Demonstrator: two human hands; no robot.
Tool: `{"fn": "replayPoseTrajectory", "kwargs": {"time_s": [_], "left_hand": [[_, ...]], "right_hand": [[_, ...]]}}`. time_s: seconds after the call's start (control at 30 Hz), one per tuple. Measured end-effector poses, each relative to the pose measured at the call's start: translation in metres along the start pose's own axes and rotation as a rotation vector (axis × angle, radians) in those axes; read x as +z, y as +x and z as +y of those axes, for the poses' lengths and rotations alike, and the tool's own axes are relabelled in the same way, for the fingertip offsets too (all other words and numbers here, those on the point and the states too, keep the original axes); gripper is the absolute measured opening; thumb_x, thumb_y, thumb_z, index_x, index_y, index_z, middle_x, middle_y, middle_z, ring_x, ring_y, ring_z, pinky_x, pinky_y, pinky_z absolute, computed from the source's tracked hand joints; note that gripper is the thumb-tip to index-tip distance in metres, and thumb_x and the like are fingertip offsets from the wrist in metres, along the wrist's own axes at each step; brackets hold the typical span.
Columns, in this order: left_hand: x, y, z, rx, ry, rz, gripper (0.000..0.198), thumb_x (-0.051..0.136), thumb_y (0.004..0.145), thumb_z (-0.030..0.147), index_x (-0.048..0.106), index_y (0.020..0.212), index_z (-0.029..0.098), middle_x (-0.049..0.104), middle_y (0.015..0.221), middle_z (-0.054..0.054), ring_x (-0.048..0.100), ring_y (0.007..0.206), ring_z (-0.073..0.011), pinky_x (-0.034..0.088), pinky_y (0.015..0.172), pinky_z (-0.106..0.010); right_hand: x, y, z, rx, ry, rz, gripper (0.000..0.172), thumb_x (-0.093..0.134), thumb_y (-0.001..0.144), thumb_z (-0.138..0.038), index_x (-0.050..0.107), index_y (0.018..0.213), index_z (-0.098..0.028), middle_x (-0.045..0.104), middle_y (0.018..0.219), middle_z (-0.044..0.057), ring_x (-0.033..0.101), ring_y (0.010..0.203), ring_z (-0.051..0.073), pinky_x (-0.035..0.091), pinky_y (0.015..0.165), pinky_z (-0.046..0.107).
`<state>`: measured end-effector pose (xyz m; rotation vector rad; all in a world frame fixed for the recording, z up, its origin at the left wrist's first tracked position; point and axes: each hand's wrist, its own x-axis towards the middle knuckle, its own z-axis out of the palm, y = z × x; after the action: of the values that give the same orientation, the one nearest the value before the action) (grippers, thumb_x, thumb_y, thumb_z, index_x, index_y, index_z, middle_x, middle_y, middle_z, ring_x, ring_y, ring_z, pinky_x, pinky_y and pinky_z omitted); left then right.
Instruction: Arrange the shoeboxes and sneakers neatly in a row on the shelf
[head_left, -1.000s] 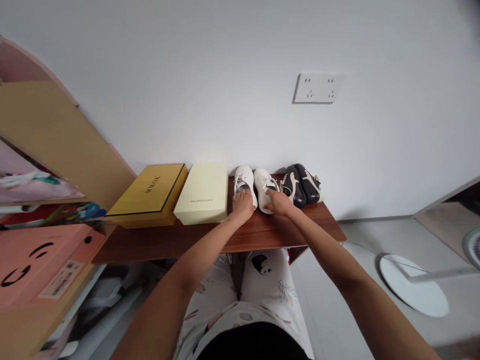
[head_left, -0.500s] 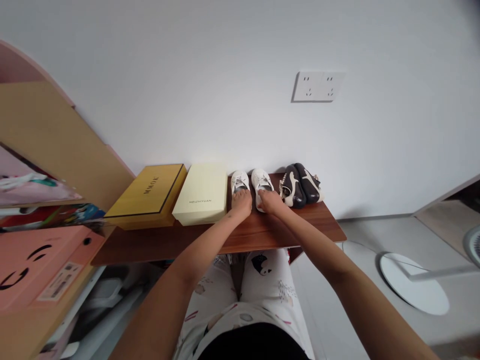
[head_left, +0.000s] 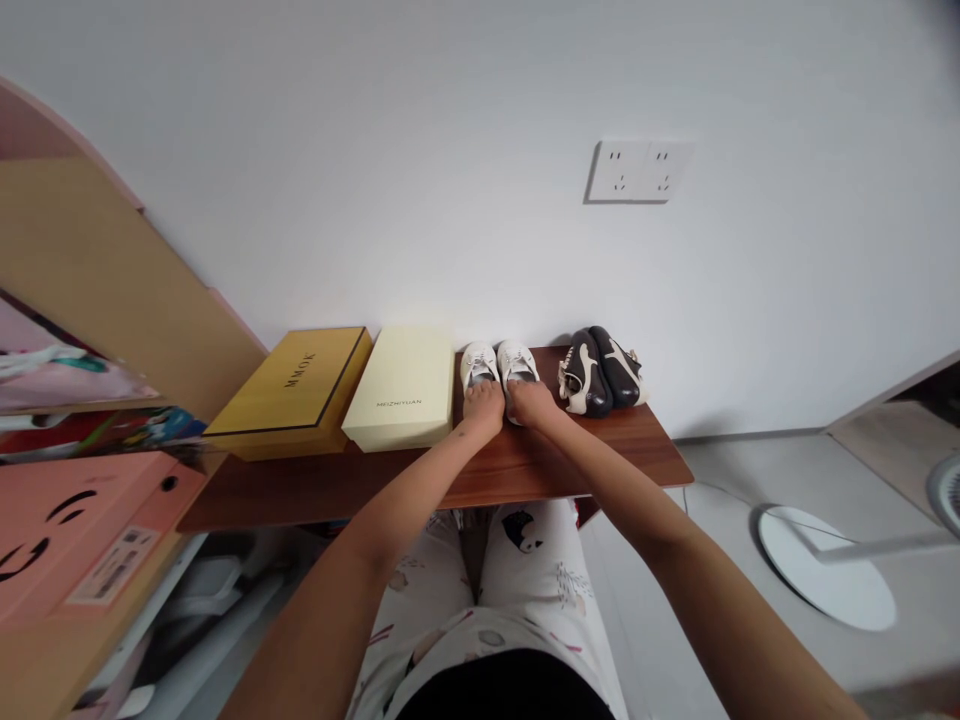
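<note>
White shoes, side by side, toes to the wall, on the wooden bench [head_left: 570, 470]. The left hand [head_left: 484, 408] lies over the heel of the left white shoe [head_left: 478, 362], and the right hand [head_left: 532, 403] over the heel of the right white shoe [head_left: 517, 360]. Fingers are curved down; I cannot tell whether they grip or only press.

Risk, as I judge it: the cream box [head_left: 401, 388] is just beside the pair and the dark shoes [head_left: 600, 370] are near on the other side. A sideways shove could scuff either.

The cream box and the yellow box [head_left: 296, 390] are both lidded, their contents hidden.
</note>
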<state>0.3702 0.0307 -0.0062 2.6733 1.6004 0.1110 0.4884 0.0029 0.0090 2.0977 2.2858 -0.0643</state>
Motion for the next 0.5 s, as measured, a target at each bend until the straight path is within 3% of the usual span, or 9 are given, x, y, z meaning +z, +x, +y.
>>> {"fn": "replayPoseTrajectory", "kwargs": {"time_s": [0.23,0.33,0.4,0.5], "left_hand": [[-0.004,-0.003,0.001,0.003,0.010,0.002,0.034,0.056,0.085,0.013,0.055,0.119,0.008,0.059,0.118,-0.022,0.052,0.119,-0.0326,0.035,0.100,-0.041],[-0.012,-0.006,0.002,0.004,-0.004,0.056,0.034,0.057,0.086,0.017,0.055,0.119,0.009,0.057,0.121,-0.023,0.049,0.121,-0.0348,0.034,0.103,-0.043],[-0.019,-0.009,0.005,0.025,-0.030,0.104,0.036,0.058,0.087,0.019,0.054,0.121,0.011,0.056,0.124,-0.022,0.047,0.123,-0.0358,0.033,0.104,-0.044],[-0.025,-0.010,0.022,0.147,-0.177,0.130,0.041,0.059,0.087,0.021,0.051,0.127,0.015,0.054,0.129,-0.018,0.047,0.126,-0.0327,0.032,0.107,-0.042]], "right_hand": [[0.000,0.000,-0.001,0.016,0.031,0.018,0.039,0.063,0.086,-0.030,0.056,0.120,-0.011,0.064,0.121,0.021,0.063,0.110,0.030,0.044,0.091,0.037],[-0.002,-0.009,0.009,0.050,0.108,0.111,0.044,0.063,0.087,-0.040,0.055,0.123,-0.016,0.059,0.129,0.018,0.057,0.117,0.031,0.042,0.096,0.040],[-0.002,-0.020,0.027,0.050,0.202,0.219,0.043,0.059,0.089,-0.045,0.056,0.124,-0.019,0.058,0.130,0.016,0.055,0.118,0.030,0.041,0.098,0.040],[0.003,-0.043,0.076,0.093,0.331,0.398,0.039,0.052,0.093,-0.042,0.057,0.123,-0.017,0.058,0.127,0.016,0.052,0.120,0.028,0.039,0.102,0.039]]}}
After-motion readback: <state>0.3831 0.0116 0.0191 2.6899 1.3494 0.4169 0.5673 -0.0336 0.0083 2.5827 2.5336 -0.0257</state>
